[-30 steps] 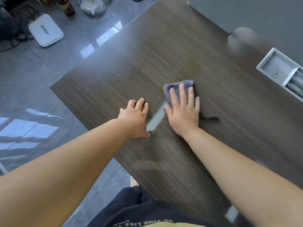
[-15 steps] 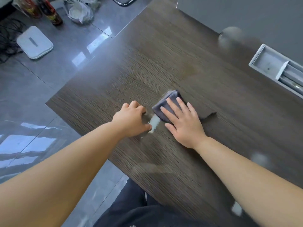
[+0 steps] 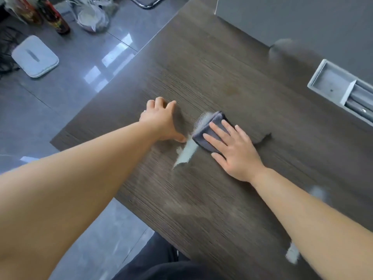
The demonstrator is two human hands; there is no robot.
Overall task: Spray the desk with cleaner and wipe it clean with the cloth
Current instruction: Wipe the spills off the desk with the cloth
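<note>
A dark wood-grain desk (image 3: 222,73) fills the middle of the head view. My right hand (image 3: 234,148) lies flat with straight fingers on a folded grey-blue cloth (image 3: 203,128) and presses it onto the desk. A pale streak (image 3: 186,152) shows on the wood just left of the cloth. My left hand (image 3: 161,120) rests on the desk to the left of the cloth, fingers spread and bent at the tips, holding nothing. No spray bottle is in view.
A grey recessed cable tray (image 3: 341,87) sits in the desk at the right. On the tiled floor at left lie a white flat device (image 3: 35,56), dark bottles (image 3: 54,17) and a plastic bag (image 3: 92,19). The desk's left edge drops to the floor.
My right hand has drawn the cloth back toward me and turned it, fingers now pointing left. My left hand has opened out on the desk. The view has shifted slightly.
</note>
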